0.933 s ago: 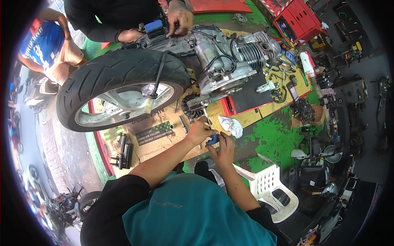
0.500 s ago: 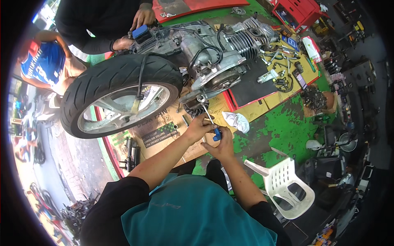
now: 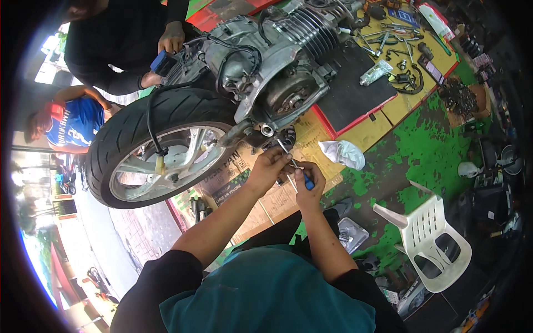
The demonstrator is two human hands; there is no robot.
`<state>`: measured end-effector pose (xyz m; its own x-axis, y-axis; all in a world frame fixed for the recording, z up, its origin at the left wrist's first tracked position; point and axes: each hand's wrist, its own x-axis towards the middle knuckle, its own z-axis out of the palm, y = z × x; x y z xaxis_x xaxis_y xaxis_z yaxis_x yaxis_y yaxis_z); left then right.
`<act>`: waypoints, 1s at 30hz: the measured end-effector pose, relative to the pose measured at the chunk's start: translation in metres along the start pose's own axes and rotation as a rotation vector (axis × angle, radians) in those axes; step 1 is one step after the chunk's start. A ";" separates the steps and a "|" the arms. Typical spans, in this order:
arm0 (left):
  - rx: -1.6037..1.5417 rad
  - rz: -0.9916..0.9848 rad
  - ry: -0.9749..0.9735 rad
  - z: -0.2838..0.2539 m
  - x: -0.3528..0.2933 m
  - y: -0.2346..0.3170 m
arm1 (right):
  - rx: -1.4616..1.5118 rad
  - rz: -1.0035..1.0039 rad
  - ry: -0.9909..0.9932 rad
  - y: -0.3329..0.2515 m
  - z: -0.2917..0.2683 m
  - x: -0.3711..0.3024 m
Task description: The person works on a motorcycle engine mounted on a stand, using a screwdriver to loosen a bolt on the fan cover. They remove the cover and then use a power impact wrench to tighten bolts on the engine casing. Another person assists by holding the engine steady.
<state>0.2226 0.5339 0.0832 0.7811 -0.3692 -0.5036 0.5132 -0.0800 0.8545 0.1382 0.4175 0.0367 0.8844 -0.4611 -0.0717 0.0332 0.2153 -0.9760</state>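
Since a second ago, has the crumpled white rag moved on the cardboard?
No. The crumpled white rag lies just off the red-edged black mat, as before; only the camera shifted. The right hand works beside it.

Open-air motorcycle repair workshop: stripped scooter engine (image 3: 277, 72), rear wheel (image 3: 161, 150), scattered tools (image 3: 394, 47).

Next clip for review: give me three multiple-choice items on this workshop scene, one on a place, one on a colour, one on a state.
1. Where does the crumpled white rag lie?
A. on the cardboard right of the hands
B. on the plastic chair
C. on the tyre

2. What colour is the screwdriver handle in the right hand?
A. red
B. blue
C. yellow

3. How is the white plastic chair?
A. standing upright
C. stacked on another
B. tipped over on the ground

Answers: 1 A, the rag sits on the cardboard beside the hands. 2 B, blue shows between the fingers. 3 B, it lies on its side.
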 end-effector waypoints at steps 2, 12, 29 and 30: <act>0.007 -0.021 0.049 0.004 -0.001 0.004 | 0.043 0.048 0.010 -0.004 0.004 -0.001; -0.137 -0.028 -0.057 0.004 -0.010 -0.006 | -1.047 -0.301 -0.714 -0.101 -0.026 0.004; -0.397 0.005 -0.115 0.001 -0.001 -0.020 | -1.531 -0.237 -0.821 -0.121 0.009 0.019; -0.378 0.011 -0.112 0.000 0.000 -0.020 | -1.483 -0.226 -0.796 -0.122 0.013 0.018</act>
<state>0.2126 0.5358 0.0661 0.7541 -0.4686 -0.4601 0.6165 0.2637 0.7419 0.1563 0.3935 0.1571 0.9360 0.2465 -0.2514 0.1585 -0.9326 -0.3243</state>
